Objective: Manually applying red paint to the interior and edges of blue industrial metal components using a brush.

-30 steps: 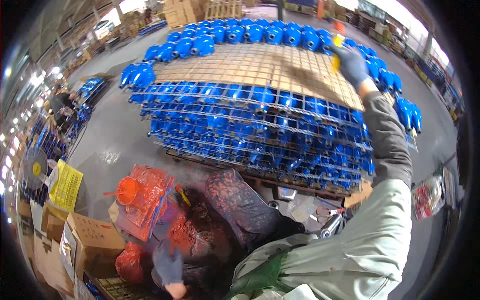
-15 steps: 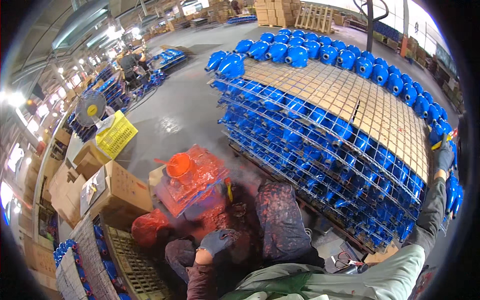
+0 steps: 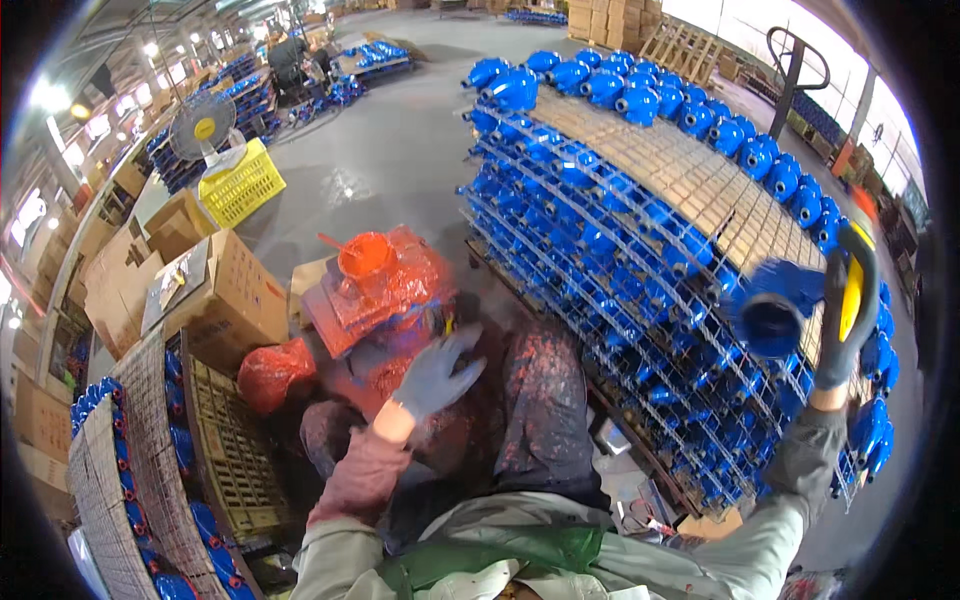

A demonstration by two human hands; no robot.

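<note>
My right hand [image 3: 836,335], in a dark glove, is wrapped round a yellow-handled tool [image 3: 853,290] with a blurred red end. Beside that hand a blue hollow casting [image 3: 772,322] hangs over the edge of the rack, its round mouth turned toward me. How the tool meets the casting is hidden. My left hand [image 3: 440,375], in a grey glove, is raised with fingers spread and nothing in it. Just beyond it stands a red-coated stand [image 3: 345,310] with an orange-red paint pot [image 3: 367,257] on top, a stick-like handle leaning out of it.
To the right, wire-mesh shelves [image 3: 690,165] carry rows of blue castings [image 3: 600,88]. A red-smeared rounded object [image 3: 276,376] and a cardboard box [image 3: 235,300] sit to the left. Further off are a yellow crate [image 3: 243,185] and a fan [image 3: 203,128]. A pallet-jack handle [image 3: 795,70] stands behind the rack.
My right hand has come in from the rack's far right edge with the tool, and a blue casting now hangs beside it. My left hand has lifted and its fingers have spread.
</note>
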